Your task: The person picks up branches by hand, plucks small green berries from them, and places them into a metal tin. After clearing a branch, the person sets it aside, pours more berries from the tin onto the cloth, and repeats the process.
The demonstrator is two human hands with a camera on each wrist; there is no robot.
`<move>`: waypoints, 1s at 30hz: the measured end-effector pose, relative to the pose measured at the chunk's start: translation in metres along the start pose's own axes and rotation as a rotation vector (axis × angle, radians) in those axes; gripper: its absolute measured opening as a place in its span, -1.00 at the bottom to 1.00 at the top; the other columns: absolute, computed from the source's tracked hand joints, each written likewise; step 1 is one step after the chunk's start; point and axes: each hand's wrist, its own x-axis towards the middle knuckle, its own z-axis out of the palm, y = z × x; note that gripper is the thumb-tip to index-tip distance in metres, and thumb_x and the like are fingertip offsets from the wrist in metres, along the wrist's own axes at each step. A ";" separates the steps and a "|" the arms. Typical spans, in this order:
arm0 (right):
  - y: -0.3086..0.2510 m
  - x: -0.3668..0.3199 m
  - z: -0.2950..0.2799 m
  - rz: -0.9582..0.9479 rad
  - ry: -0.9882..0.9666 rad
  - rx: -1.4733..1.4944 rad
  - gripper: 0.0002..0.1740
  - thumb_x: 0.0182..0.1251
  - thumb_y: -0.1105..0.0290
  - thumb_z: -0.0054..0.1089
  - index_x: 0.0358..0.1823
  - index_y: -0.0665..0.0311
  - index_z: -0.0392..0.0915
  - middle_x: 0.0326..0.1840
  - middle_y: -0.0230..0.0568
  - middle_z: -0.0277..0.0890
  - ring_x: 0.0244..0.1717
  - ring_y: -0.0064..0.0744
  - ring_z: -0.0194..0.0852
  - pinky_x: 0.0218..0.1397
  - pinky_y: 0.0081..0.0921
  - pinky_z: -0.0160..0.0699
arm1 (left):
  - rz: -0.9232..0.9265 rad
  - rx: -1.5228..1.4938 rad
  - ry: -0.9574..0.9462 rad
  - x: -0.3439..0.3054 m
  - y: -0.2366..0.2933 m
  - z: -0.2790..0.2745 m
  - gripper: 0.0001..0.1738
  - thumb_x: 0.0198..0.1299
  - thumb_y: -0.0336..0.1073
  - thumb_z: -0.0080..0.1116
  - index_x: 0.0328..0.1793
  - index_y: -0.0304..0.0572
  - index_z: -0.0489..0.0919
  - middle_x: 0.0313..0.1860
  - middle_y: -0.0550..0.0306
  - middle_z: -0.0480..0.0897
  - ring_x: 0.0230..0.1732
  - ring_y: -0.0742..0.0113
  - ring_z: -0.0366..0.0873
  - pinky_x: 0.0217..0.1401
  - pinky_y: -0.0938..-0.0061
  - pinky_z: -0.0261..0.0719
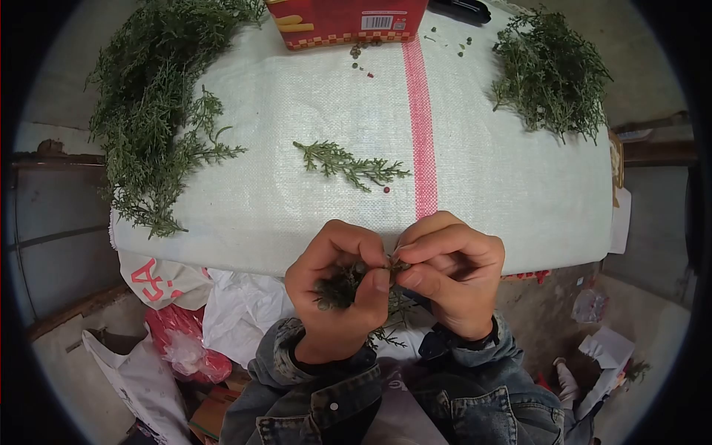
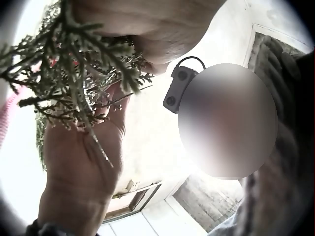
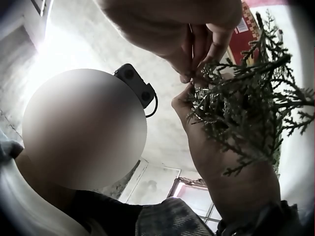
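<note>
Close to the body, just past the near edge of the white woven cloth [image 1: 259, 215], both hands meet at a green conifer sprig [image 1: 337, 288]. My left hand [image 1: 317, 256] grips it, thumb and curled index finger pinching near its end. Thumb and forefinger of my right hand [image 1: 463, 271] pinch at the same spot, fingertips right beside the left ones. What lies between the fingertips is mostly hidden. In the right wrist view the sprig's scaly foliage [image 3: 246, 98] spreads out below the fingers. A loose sprig [image 1: 352, 165] lies ahead on the cloth, a small red berry [image 1: 386, 190] near it.
A large heap of conifer branches [image 1: 152, 104] covers the left side; a smaller bunch [image 1: 552, 78] lies at the right. A red box [image 1: 345, 22] stands at the back, with small green berries [image 1: 356, 53] before it. Plastic bags [image 1: 245, 315] sit below the left edge.
</note>
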 end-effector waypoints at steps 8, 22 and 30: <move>0.006 0.000 -0.002 -0.043 -0.035 -0.034 -0.72 0.12 0.85 0.29 -0.10 0.60 0.60 -0.06 0.09 0.56 -0.06 -0.30 0.65 0.03 -0.50 0.73 | -0.021 0.073 0.036 0.002 0.003 0.000 -0.82 0.13 -0.65 0.15 -0.18 -0.33 0.46 -0.31 0.26 0.53 -0.35 0.68 0.39 -0.29 0.74 0.33; 0.008 0.000 -0.003 -0.093 -0.057 -0.143 -0.72 0.13 0.86 0.27 -0.10 0.61 0.59 -0.07 0.10 0.55 -0.09 -0.25 0.69 0.01 -0.46 0.76 | -0.025 0.037 0.061 0.001 -0.001 -0.005 -0.85 0.17 -0.62 0.15 -0.18 -0.32 0.45 -0.33 0.31 0.51 -0.38 0.71 0.33 -0.33 0.76 0.28; 0.006 0.000 0.005 -0.042 -0.006 -0.094 -0.73 0.13 0.87 0.26 -0.11 0.60 0.60 -0.07 0.09 0.55 -0.11 -0.29 0.67 -0.03 -0.46 0.77 | -0.062 0.016 0.055 0.002 0.003 -0.004 -0.88 0.22 -0.57 0.15 -0.17 -0.31 0.45 -0.40 0.35 0.49 -0.43 0.73 0.31 -0.38 0.77 0.23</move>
